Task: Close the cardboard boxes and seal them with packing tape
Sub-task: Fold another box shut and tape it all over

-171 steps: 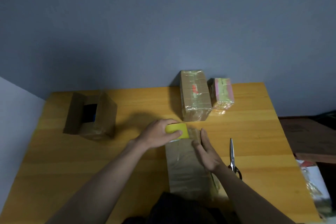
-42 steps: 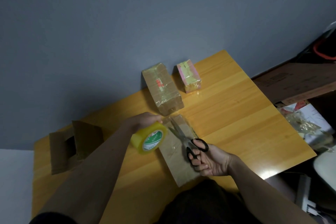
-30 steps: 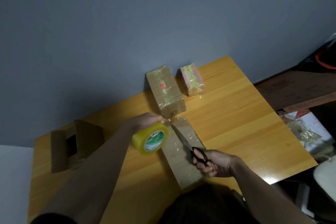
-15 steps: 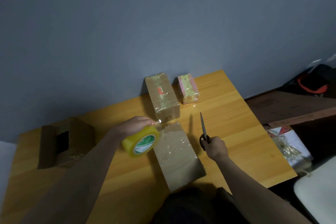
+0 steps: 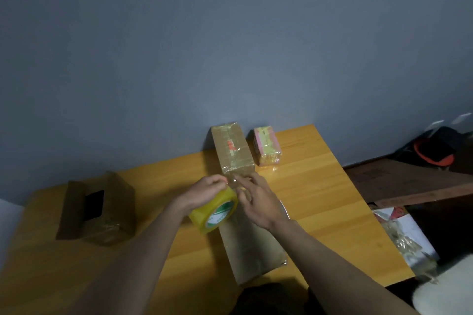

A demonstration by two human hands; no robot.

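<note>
Left hand (image 5: 204, 193) grips tape roll (image 5: 214, 212); right hand (image 5: 258, 201) over box (image 5: 252, 245).

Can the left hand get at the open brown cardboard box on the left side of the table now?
Probably not yet: the left hand grips the yellow roll of packing tape. Nothing lies between it and the open brown cardboard box.

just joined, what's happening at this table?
A person is taping boxes. The left hand grips a yellow tape roll over the near box; the right hand reaches for the tape's loose end beside it. Two wrapped boxes stand at the back; one open box waits on the left.
</note>
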